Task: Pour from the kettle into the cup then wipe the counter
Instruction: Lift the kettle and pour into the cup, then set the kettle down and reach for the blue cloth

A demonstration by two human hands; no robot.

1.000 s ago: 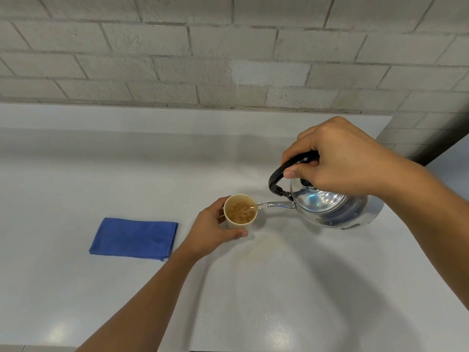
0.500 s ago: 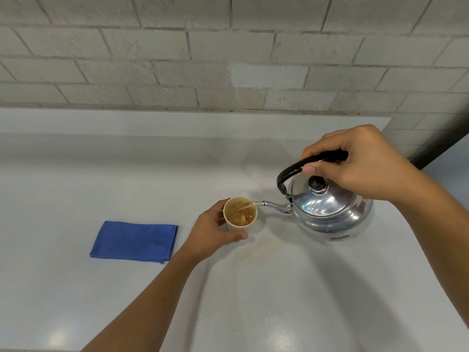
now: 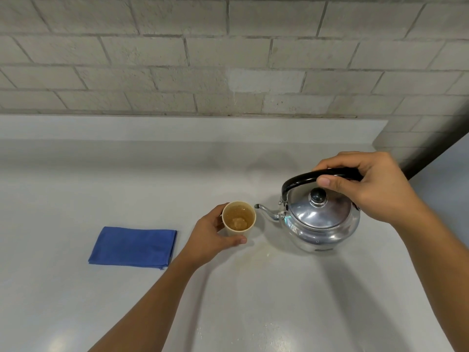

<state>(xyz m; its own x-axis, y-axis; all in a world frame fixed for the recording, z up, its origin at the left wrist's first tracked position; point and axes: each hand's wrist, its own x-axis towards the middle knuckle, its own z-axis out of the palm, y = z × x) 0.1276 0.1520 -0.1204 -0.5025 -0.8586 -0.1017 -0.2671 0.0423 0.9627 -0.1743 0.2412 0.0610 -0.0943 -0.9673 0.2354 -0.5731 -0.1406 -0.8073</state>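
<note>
The right hand (image 3: 375,189) is wrapped tight around the black handle (image 3: 304,179) of the shiny kettle (image 3: 323,224), at the right of the frame. The kettle looks level, and its thin spout (image 3: 266,212) points left at the cup (image 3: 239,219), with the tip just beside the rim. The left hand (image 3: 212,238) curls around the cup from the left side and holds it, near the middle of the frame. The cup stands upright and has brownish water in it. Both sit on the pale counter (image 3: 253,301). A folded blue cloth (image 3: 134,246) lies flat at the left of the frame, well apart from the cup. A grey brick wall (image 3: 228,54) fills the top.
</note>
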